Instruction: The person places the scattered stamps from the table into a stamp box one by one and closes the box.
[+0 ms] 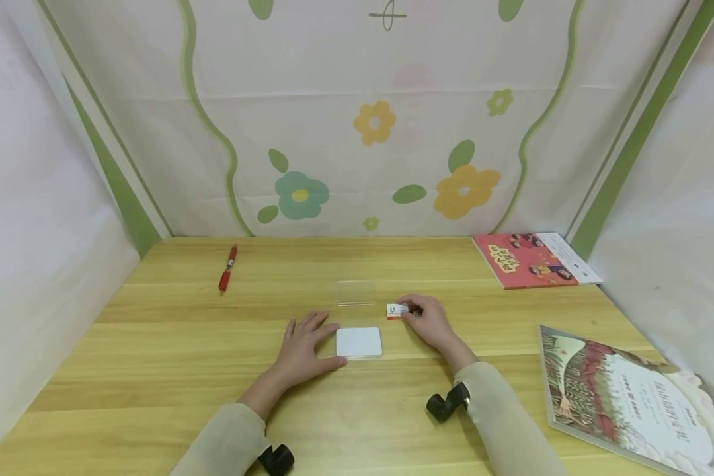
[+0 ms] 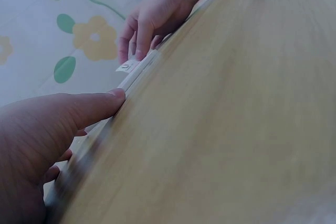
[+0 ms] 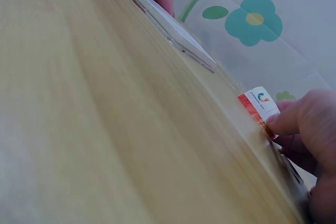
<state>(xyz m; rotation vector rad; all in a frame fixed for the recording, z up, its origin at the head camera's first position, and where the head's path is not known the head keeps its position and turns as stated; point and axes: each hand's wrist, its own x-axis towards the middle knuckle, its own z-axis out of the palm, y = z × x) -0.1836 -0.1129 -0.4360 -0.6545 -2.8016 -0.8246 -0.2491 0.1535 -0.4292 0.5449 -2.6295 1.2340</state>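
Observation:
My left hand (image 1: 302,350) holds a small clear plastic case at its left end, thumb at the near edge and index finger at the far left corner. A white rectangular surface (image 1: 358,342) fills the case's base. Behind it on the table lies its clear hinged lid (image 1: 355,293), folded back. To the right, my right hand (image 1: 431,322) pinches a small white-and-red card (image 3: 260,107) with a printed logo between thumb and fingers, low over the wooden table. A thin dark-edged thing (image 3: 292,170) shows under the right fingers, mostly hidden by them.
A red pen (image 1: 228,270) lies at the back left of the wooden table (image 1: 155,370). A red book (image 1: 532,261) is at the back right, and a larger picture book (image 1: 636,400) at the right front. Printed cloth (image 1: 333,59) surrounds the table.

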